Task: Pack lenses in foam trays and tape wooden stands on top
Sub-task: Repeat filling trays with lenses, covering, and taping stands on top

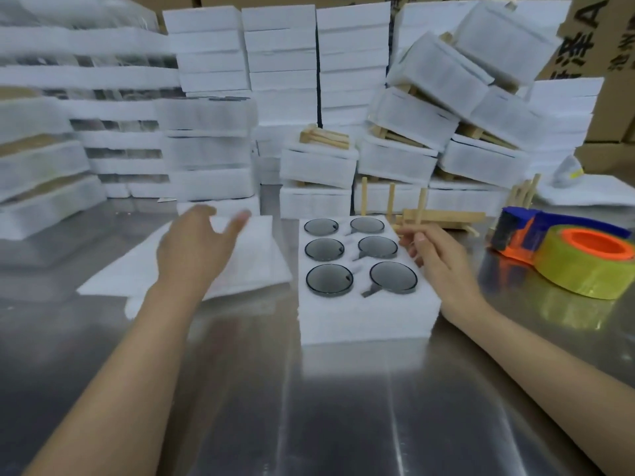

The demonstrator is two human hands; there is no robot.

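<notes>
Fingers spread wide, the left hand (196,249) hovered over the foam sheets (261,266); the right hand (438,259) pinched a wooden stand (446,217) beside the six-lens foam tray (364,321).

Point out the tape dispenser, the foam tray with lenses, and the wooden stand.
tape dispenser (567,271), head view, on the yellow tape roll's side.
foam tray (364,317), head view, on its bare front part.
wooden stand (450,217), head view, on its flat crossbar.

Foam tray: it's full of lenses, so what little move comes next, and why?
Probably the left hand should lift the foam sheet onto the foam tray: its six lenses lie uncovered, and the right hand holds a wooden stand.
</notes>
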